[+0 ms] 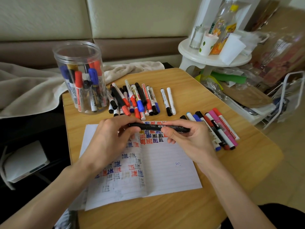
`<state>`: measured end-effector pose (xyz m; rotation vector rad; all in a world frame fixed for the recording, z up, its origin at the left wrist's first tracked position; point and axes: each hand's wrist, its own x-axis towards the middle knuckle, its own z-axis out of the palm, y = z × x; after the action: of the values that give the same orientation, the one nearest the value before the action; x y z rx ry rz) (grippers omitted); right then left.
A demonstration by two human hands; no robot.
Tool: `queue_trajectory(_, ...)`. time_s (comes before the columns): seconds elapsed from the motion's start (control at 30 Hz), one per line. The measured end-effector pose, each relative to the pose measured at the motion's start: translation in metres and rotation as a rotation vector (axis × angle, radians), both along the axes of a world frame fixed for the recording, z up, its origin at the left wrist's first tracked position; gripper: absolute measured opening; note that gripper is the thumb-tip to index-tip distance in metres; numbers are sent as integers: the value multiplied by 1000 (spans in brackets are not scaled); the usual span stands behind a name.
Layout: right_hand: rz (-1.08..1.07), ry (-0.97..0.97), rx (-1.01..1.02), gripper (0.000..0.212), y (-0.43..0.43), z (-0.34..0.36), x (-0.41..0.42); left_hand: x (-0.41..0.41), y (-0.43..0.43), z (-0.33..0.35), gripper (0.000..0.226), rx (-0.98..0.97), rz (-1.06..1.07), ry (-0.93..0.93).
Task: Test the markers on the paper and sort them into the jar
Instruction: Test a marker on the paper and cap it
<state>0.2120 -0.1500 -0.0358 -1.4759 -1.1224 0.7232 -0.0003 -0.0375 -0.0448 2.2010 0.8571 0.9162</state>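
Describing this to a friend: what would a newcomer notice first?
The left hand and right hand hold a black marker level above the central notebook, its pages covered in red, blue and black test marks. Behind lies a heap of markers, and a clear jar of markers stands back left.

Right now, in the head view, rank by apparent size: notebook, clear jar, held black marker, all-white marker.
1. notebook
2. clear jar
3. black marker and all-white marker: unranked; the black one looks longer but is nearer the camera.
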Motion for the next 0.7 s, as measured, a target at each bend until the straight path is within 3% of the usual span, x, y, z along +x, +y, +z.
queue_trajectory(0.33, 1, 25, 16, 19, 9, -7, -19, -6, -5, 2, 23, 27, 102, -36)
queue_trajectory(0.57, -56, 123, -1, 23, 13, -13, -33, -12, 11, 26, 19, 134, 5, 72)
queue_trajectory(0.7, -17, 129, -7, 27, 24, -7, -36, -16, 27, 41, 14, -26, -75, 46)
